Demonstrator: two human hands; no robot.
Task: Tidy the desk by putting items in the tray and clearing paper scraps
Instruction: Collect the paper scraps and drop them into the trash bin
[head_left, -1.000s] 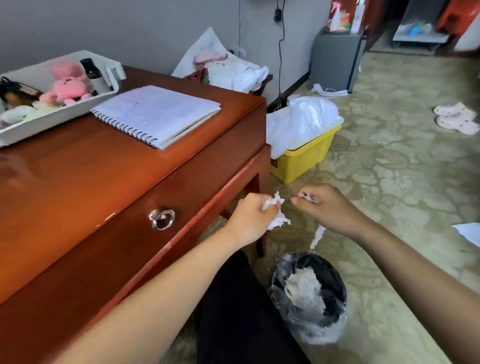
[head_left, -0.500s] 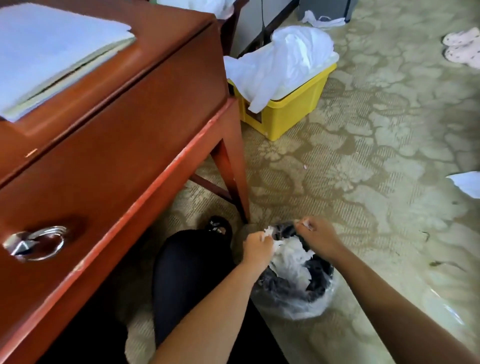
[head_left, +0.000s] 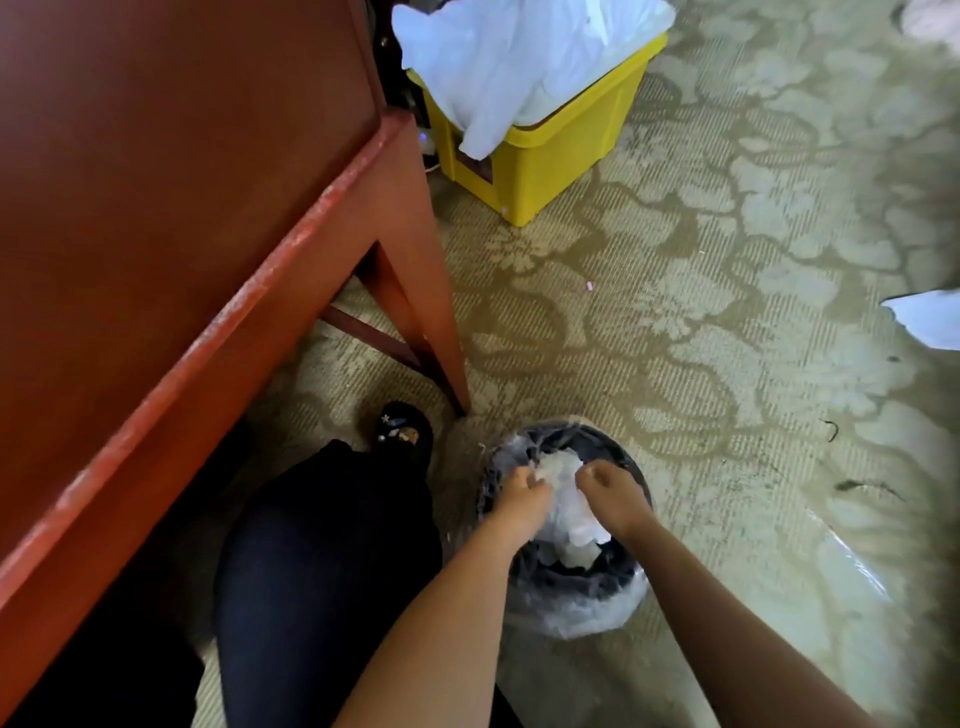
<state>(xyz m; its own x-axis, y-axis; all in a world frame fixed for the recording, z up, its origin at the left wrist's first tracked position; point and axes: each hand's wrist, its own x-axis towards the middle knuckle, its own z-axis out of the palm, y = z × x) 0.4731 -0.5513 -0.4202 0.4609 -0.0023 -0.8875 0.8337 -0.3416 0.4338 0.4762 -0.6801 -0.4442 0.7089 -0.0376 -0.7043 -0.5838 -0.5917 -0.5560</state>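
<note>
The desk (head_left: 171, 218) fills the frame's left, its top cut off. At lower centre, the left hand (head_left: 522, 501) and right hand (head_left: 613, 496) sit inside the lined bin (head_left: 566, 571) on paper scraps (head_left: 569, 499); their grip is unclear. Open carpet (head_left: 727, 312) lies right.

Both bare forearms reach forward and down from the lower edge of the view, converging. The left hand (head_left: 522, 499) is knuckles up, fingers curled downward and bunched. The right hand (head_left: 613, 493) sits just beside it, also palm down, fingers curled in. Their fingertips are near each other, not touching.
</note>
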